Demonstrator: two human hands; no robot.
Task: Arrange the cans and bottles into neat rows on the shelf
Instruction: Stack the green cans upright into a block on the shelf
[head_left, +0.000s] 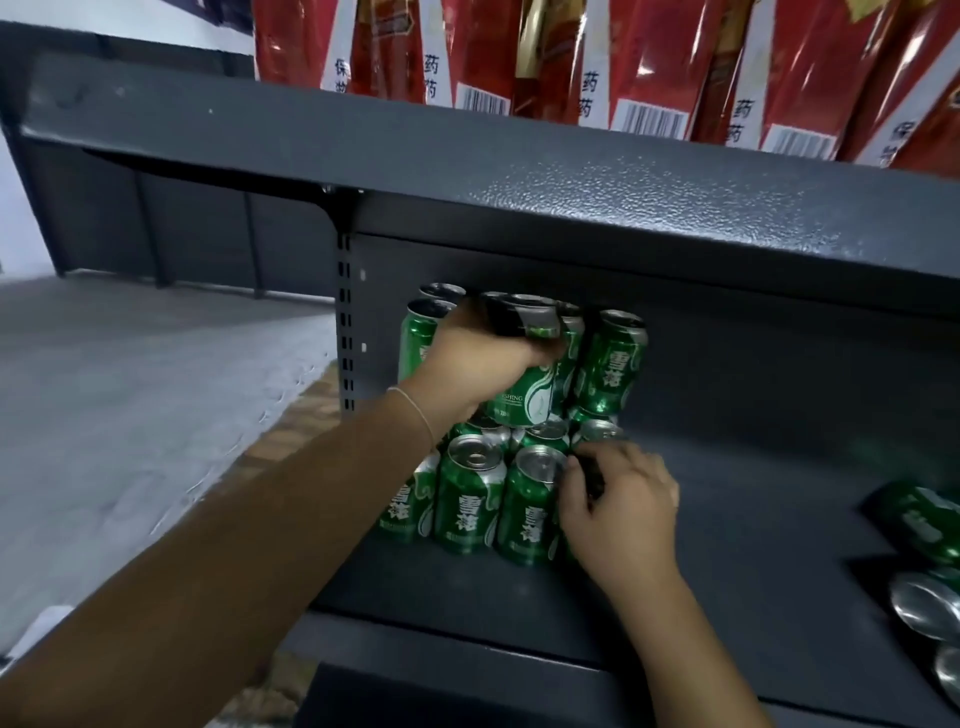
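Green beer cans stand stacked in two layers at the left of a dark grey shelf (727, 519). My left hand (478, 358) grips an upper-layer green can (524, 395), holding it at the top of the stack. My right hand (618, 499) rests against the right end of the front bottom row (467, 499), its fingers closed around a can that they mostly hide. Another upper can (613, 364) stands to the right of the held one.
Several loose cans (924, 525) lie on their sides at the shelf's right edge. The shelf above (571, 182) hangs low over the stack and carries red packages (649, 62). A perforated upright (344, 322) borders the stack on the left.
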